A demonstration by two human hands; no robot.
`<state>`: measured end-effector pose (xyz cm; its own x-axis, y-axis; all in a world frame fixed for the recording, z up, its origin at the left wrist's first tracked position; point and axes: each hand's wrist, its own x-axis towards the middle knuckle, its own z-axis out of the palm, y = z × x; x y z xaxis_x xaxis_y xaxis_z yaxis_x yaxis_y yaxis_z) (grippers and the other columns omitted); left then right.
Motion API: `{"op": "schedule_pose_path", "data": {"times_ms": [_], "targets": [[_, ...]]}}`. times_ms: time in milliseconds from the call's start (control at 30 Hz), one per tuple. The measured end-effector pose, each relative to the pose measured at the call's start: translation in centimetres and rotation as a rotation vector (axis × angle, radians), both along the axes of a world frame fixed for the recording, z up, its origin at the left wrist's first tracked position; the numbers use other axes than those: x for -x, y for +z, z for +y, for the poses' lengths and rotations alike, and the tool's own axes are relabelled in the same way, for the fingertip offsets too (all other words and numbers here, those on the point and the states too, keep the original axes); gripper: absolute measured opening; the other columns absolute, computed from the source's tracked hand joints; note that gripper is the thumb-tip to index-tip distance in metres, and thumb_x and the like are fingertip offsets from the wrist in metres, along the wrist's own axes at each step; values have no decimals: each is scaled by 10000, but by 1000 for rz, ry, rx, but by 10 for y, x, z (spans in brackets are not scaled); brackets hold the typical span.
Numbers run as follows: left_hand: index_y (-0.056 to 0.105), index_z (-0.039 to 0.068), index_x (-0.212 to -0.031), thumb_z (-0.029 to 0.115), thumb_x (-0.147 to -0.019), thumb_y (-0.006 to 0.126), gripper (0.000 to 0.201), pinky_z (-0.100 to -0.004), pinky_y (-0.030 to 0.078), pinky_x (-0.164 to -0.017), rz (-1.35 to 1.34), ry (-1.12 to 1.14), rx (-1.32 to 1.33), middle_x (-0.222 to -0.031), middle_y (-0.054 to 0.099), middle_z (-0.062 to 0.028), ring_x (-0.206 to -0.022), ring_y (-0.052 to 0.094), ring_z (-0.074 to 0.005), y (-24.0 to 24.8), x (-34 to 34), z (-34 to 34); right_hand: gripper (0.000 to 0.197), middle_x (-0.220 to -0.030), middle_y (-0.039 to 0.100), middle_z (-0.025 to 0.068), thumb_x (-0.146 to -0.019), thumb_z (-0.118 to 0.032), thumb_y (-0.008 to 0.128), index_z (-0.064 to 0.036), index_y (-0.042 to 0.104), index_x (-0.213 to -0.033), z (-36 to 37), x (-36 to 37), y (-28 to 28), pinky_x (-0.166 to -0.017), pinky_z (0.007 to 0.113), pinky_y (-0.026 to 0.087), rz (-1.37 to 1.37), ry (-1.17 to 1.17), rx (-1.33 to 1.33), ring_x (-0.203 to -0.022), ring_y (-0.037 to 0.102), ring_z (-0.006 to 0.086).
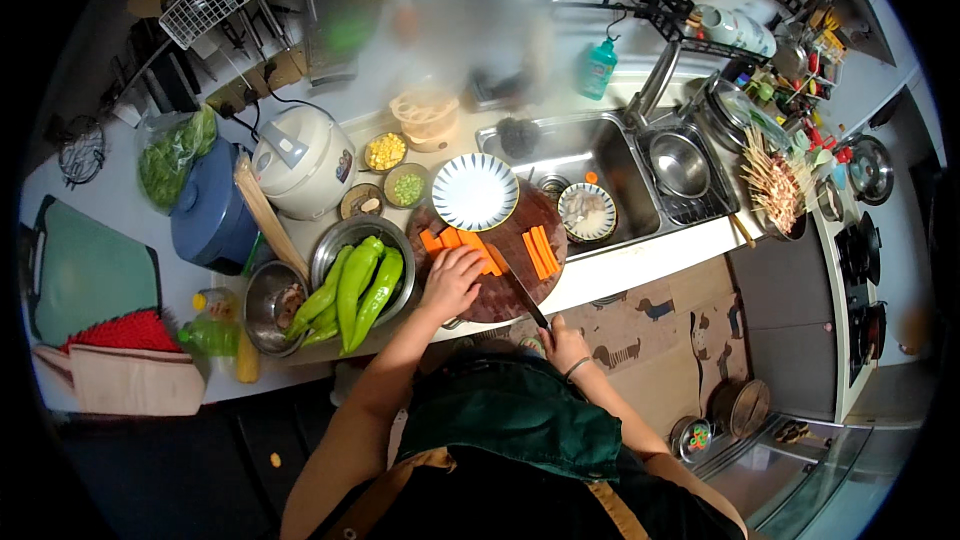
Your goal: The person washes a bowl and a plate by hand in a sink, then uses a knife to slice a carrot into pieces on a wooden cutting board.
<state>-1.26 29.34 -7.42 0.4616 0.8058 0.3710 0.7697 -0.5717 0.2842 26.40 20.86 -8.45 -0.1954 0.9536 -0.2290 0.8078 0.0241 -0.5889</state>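
My left hand [455,283] presses its fingers down on flat carrot slices [452,238] on a round dark-brown cutting board [490,305]. In my right hand [567,345] is the handle of a kitchen knife [523,295]. Its blade slants to the upper left, with the tip beside the carrot under my left fingers. Cut carrot sticks [541,252] lie in a bundle on the board's right side. A white plate [475,192] with a dark striped rim rests over the board's far edge.
Left of the board, a steel bowl [405,295] holds long green peppers [360,285]. Small bowls of corn [385,152] and chopped green pieces [404,189] stand behind. At right, a patterned bowl [588,212] sits by the sink [625,155]. A rice cooker [300,160] stands farther left.
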Motion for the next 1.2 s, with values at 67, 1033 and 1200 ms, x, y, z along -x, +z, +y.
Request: {"op": "schedule_pose_path", "data": {"times_ms": [67,1033,1200], "targets": [[655,69,-1092,153,-734,695,369,-436,395,-1001,-4,-13,-81,-1155,608,-57,-1151,517,-263,-1,-12,3,333,-727,613,323,-946,-303,549,14,448,-924,0,1,-3,-635,581,486,27,0,0,-706,601,518],[685,42,-928,54,-754,652,177,-364,533,-769,-157,305,-95,-1014,655,-47,-936,608,-262,-15,29,-6,305,-637,574,258,-934,-241,608,-16,419,-852,-15,-20,-19,-532,518,449,224,-128,-112,-646,582,486],[687,60,-934,112,-756,680,186,-360,522,-787,-232,325,-128,-1027,640,-49,-961,589,-260,-6,20,1,308,-645,571,261,-930,-246,611,-18,420,-848,-15,-23,-32,-530,524,439,180,-130,-107,-650,573,493]]}}
